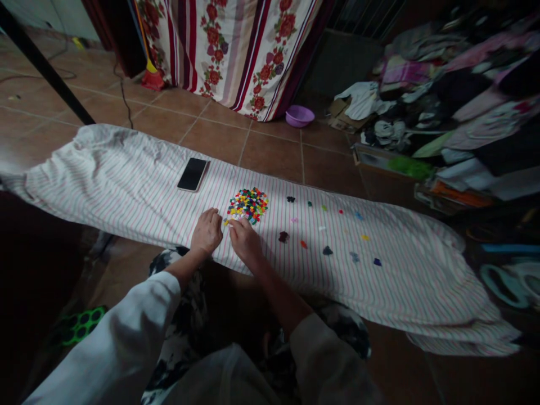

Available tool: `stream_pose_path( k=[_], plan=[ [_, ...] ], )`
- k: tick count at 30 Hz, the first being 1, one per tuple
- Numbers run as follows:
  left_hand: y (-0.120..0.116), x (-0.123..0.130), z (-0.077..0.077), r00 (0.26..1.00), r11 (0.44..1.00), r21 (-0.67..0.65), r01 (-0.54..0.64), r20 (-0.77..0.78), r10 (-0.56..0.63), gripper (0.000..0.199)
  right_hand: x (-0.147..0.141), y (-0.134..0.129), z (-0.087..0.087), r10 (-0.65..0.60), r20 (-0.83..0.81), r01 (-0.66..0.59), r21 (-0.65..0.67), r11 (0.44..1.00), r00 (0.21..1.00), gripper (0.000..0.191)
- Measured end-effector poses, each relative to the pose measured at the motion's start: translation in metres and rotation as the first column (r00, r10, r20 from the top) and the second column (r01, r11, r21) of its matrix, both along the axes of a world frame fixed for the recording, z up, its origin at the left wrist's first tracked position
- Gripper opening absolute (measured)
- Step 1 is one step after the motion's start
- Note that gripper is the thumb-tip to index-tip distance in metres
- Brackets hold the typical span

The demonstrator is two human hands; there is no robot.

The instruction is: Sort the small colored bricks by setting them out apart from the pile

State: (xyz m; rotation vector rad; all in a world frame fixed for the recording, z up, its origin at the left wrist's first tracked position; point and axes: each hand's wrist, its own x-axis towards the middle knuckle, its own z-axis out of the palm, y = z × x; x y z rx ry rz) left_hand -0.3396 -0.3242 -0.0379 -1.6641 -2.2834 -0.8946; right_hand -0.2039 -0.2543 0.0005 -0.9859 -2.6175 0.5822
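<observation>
A mixed pile of tiny coloured pieces (248, 203), too small to name, lies on the striped cloth (139, 191). At the pile's near left edge, my right hand (245, 241) has its thumb and finger pinched together beside a few yellow pieces. Close by on the left, my left hand (207, 232) rests on the cloth with its fingers curled in. Whatever either hand holds is hidden. To the right of the pile, small groups sorted by colour are spread in rows, among them a dark red group (283, 237), an orange group (304, 244) and a dark blue group (377, 262).
A phone (192, 174) lies on the cloth left of the pile. Beyond the cloth-covered surface are a purple basin (300, 116), a floral curtain (240, 50) and a red broom (153, 80). Clothes (455, 84) are heaped at the right.
</observation>
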Motion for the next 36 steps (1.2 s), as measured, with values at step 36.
stream_pose_path(
  k=[36],
  plan=[
    [0.001,0.002,0.005,0.999,1.0,-0.019,-0.005,0.045,0.006,0.023,-0.021,0.033,0.008,-0.502,-0.412,0.072,-0.715,0.696,0.761,0.021]
  ],
)
